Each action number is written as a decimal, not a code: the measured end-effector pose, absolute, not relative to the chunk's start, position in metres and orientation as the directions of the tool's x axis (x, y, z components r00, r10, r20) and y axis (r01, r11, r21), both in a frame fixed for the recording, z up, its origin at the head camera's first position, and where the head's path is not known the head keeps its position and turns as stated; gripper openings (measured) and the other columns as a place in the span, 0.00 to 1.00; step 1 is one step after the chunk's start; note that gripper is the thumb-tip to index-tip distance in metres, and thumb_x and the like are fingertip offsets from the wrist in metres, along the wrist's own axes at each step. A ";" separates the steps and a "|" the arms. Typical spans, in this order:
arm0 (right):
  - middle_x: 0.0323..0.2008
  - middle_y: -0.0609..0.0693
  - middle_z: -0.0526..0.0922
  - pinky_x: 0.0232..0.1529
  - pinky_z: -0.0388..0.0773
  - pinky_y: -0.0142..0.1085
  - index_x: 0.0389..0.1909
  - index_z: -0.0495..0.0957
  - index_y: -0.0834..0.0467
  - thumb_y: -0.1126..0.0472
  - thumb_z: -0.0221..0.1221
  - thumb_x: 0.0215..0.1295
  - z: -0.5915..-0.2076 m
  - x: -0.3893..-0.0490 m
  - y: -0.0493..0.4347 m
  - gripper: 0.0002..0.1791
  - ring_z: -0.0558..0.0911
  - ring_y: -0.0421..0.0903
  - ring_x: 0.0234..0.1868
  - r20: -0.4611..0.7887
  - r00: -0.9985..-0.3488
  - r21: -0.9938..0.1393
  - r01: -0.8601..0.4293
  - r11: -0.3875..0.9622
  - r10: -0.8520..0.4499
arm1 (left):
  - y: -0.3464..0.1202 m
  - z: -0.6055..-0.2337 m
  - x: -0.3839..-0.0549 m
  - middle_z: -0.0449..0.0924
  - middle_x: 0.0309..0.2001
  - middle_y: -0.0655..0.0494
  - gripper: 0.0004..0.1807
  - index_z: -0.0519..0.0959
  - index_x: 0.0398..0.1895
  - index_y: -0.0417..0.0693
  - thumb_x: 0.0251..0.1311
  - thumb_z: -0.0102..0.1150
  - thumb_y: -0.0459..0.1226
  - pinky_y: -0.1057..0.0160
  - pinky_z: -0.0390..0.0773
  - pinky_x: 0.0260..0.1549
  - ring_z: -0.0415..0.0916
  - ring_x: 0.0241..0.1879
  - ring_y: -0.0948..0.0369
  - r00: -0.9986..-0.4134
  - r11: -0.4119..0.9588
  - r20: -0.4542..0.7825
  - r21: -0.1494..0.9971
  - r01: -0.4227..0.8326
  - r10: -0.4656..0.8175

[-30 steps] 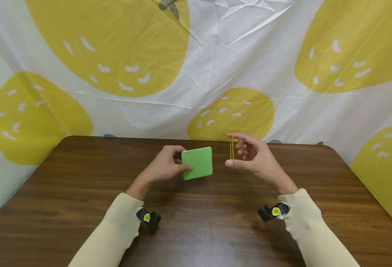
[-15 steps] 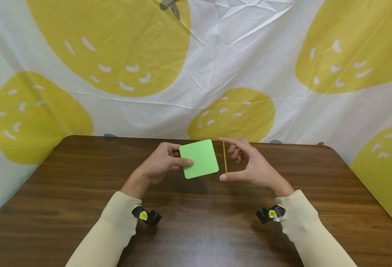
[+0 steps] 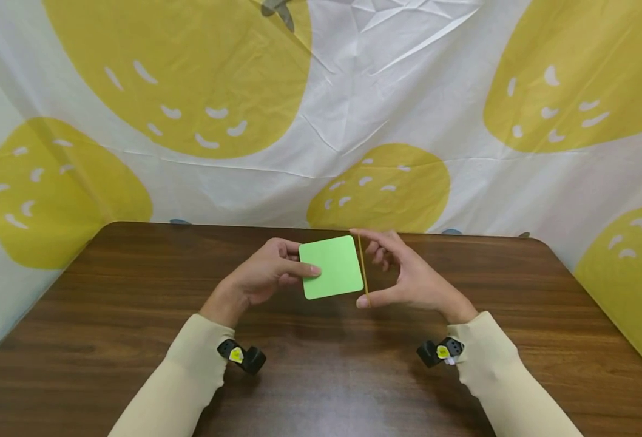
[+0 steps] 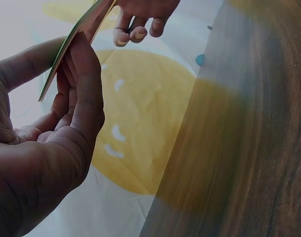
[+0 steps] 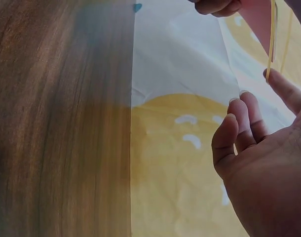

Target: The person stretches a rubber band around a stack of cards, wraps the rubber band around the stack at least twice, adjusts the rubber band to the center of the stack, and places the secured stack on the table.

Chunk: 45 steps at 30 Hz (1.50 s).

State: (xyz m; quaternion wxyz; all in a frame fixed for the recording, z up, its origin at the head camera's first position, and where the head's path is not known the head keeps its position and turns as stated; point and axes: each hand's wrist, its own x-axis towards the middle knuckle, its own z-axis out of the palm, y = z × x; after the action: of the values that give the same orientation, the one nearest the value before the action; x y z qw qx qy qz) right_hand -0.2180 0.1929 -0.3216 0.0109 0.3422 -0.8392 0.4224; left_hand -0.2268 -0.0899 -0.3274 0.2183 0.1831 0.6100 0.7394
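Observation:
Square cards (image 3: 332, 268) with rounded corners, apparently a thin stack, show a green front in the head view. Their pink back (image 5: 257, 22) appears in the right wrist view. My left hand (image 3: 266, 270) pinches them at the left side, thumb in front and fingers behind. On my right hand (image 3: 408, 273), a yellow rubber band (image 3: 362, 267) is stretched between the spread index finger and thumb; the other fingers bend loosely. The band stands right at the cards' right edge. Whether that edge is inside the loop, I cannot tell.
Below the hands lies a dark wooden table (image 3: 321, 376). A white cloth with yellow fruit shapes (image 3: 378, 188) hangs behind its far edge. Each sleeved wrist carries a black camera, one on the left (image 3: 252, 359) and one on the right (image 3: 429, 353).
My right hand has moved left and slightly down with the stretched rubber band, up to the cards. The left hand has turned the green face more toward the head camera and shifted slightly right.

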 end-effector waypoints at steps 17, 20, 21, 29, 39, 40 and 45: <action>0.44 0.54 0.65 0.45 0.71 0.40 0.75 0.65 0.44 0.56 0.84 0.39 -0.324 -0.216 0.187 0.58 0.68 0.50 0.42 0.323 -0.738 -0.701 -0.608 0.374 -0.593 | -0.084 -0.326 -0.223 0.86 0.35 0.52 0.13 0.80 0.47 0.26 0.58 0.61 0.22 0.61 0.84 0.39 0.84 0.34 0.60 -0.809 -0.143 -0.011 0.983 -0.117 0.588; 0.44 0.54 0.66 0.45 0.71 0.39 0.75 0.65 0.44 0.55 0.84 0.40 -0.324 -0.216 0.186 0.58 0.68 0.50 0.42 0.318 -0.739 -0.701 -0.605 0.377 -0.594 | -0.084 -0.326 -0.223 0.86 0.35 0.51 0.14 0.79 0.48 0.26 0.58 0.61 0.22 0.61 0.84 0.38 0.84 0.34 0.60 -0.803 -0.145 -0.007 0.983 -0.116 0.596; 0.44 0.53 0.67 0.45 0.71 0.39 0.74 0.65 0.43 0.55 0.84 0.40 -0.324 -0.216 0.186 0.58 0.69 0.49 0.42 0.318 -0.738 -0.700 -0.606 0.378 -0.595 | -0.084 -0.326 -0.223 0.86 0.35 0.51 0.14 0.79 0.48 0.26 0.58 0.61 0.23 0.61 0.84 0.38 0.84 0.34 0.60 -0.801 -0.145 -0.005 0.983 -0.114 0.598; 0.42 0.54 0.68 0.40 0.72 0.38 0.72 0.68 0.47 0.58 0.82 0.44 -0.327 -0.214 0.184 0.52 0.70 0.51 0.40 0.298 -0.756 -0.729 -0.574 0.372 -0.582 | -0.083 -0.326 -0.223 0.87 0.35 0.51 0.15 0.79 0.50 0.25 0.59 0.62 0.23 0.59 0.84 0.39 0.85 0.35 0.59 -0.829 -0.170 0.050 0.984 -0.055 0.558; 0.42 0.54 0.72 0.38 0.71 0.43 0.62 0.74 0.46 0.54 0.77 0.55 -0.328 -0.212 0.176 0.34 0.71 0.52 0.40 0.245 -0.772 -0.735 -0.543 0.407 -0.587 | -0.080 -0.324 -0.224 0.86 0.33 0.53 0.18 0.73 0.54 0.17 0.61 0.59 0.19 0.65 0.83 0.37 0.84 0.33 0.62 -0.935 -0.263 0.087 0.965 -0.007 0.343; 0.42 0.54 0.73 0.38 0.72 0.44 0.59 0.75 0.47 0.54 0.76 0.55 -0.329 -0.212 0.176 0.31 0.72 0.52 0.41 0.238 -0.772 -0.736 -0.539 0.409 -0.590 | -0.080 -0.323 -0.225 0.86 0.32 0.53 0.19 0.73 0.55 0.17 0.61 0.59 0.19 0.65 0.83 0.37 0.84 0.32 0.63 -0.945 -0.269 0.083 0.963 -0.006 0.318; 0.41 0.51 0.76 0.40 0.75 0.42 0.59 0.78 0.44 0.54 0.73 0.60 -0.329 -0.210 0.173 0.26 0.75 0.51 0.40 0.206 -0.754 -0.743 -0.536 0.401 -0.624 | -0.085 -0.322 -0.228 0.85 0.33 0.53 0.19 0.73 0.56 0.17 0.62 0.60 0.20 0.64 0.83 0.32 0.84 0.31 0.62 -0.977 -0.303 0.049 0.953 -0.016 0.205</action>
State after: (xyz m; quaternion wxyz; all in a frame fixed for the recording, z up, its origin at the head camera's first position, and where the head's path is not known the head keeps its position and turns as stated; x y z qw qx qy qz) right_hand -0.2096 0.1733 -0.3291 -0.0523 0.3472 -0.8353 0.4232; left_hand -0.2282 -0.0849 -0.3218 0.0688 0.0808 0.5863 0.8031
